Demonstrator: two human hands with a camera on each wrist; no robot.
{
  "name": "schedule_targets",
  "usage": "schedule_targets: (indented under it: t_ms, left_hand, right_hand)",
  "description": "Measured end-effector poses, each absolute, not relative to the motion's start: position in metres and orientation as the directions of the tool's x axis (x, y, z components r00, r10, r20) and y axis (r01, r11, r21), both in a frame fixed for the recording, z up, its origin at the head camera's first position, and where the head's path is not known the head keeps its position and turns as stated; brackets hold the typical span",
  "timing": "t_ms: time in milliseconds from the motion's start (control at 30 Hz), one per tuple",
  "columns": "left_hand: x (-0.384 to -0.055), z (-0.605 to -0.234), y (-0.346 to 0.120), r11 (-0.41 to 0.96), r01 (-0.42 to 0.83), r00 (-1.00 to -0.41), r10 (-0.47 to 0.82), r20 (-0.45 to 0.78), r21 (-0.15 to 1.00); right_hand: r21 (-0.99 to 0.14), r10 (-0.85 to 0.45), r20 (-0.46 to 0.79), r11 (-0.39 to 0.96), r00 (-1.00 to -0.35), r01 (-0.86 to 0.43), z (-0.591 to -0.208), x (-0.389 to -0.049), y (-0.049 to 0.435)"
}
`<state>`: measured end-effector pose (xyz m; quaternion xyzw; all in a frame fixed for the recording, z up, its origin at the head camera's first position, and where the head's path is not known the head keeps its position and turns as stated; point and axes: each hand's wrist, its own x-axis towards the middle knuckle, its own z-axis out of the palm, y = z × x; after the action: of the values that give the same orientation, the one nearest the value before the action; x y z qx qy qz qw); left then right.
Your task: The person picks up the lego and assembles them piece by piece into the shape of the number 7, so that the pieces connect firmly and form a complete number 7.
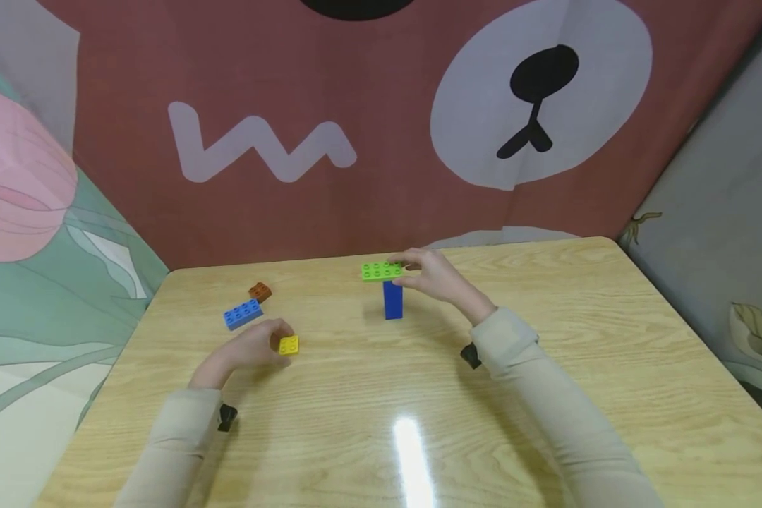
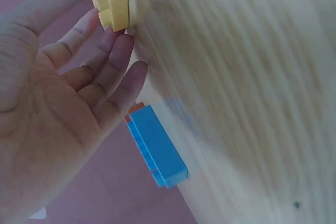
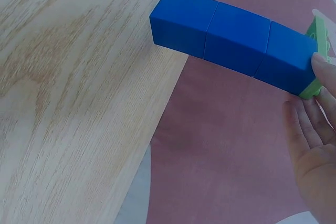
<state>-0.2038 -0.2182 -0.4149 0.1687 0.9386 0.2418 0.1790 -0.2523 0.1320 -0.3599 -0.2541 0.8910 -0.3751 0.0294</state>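
Note:
A stack of three dark blue blocks [image 3: 236, 39] stands upright on the table, with a flat lime-green 2x4 brick [image 1: 379, 271] across its top, overhanging to the left. My right hand [image 1: 428, 274] pinches the green brick at its right end between thumb and fingers. To the left, my left hand [image 1: 257, 346] has its thumb and fingertips about a small yellow 2x2 brick [image 1: 288, 345], gripping it at or just above the tabletop. In the left wrist view, the thumb crosses over beside the yellow brick [image 2: 113, 3] and the other fingers are loosely bent.
A lighter blue 2x4 brick [image 1: 243, 314] lies beyond the left hand, next to a small brown-orange brick [image 1: 260, 292]. Both lie on the wood-grain table [image 1: 330, 409]. A printed cloth [image 1: 267, 219] hangs along the table's back edge.

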Motion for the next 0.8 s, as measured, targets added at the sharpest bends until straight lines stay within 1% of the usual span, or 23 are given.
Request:
schedule_targets:
  t_ms: [167, 333, 533, 800]
  left_hand:
    - [-0.205, -0.415, -0.216, 0.82, 0.235, -0.878, 0.409, -0.247, 0.522]
    - [-0.208, -0.41, -0.209, 0.783, 0.198, -0.898, 0.386, -0.212, 0.59]
    - [-0.215, -0.397, -0.187, 0.694, 0.226, -0.922, 0.378, -0.079, 0.684]
    - [-0.223, -0.379, -0.154, 0.648, 0.3, -0.929, 0.364, 0.061, 0.7]
  right_hand:
    - [-0.693, -0.47, 0.146, 0.579, -0.87, -0.429, -0.362, -0.253, 0.132]
    - [-0.715, -0.477, 0.153, 0.551, -0.865, -0.43, -0.364, -0.252, 0.132]
    - [-0.728, -0.481, 0.149, 0.538, -0.864, -0.425, -0.364, -0.25, 0.132]
    - [-0.742, -0.466, 0.166, 0.521, -0.869, -0.421, -0.37, -0.249, 0.131]
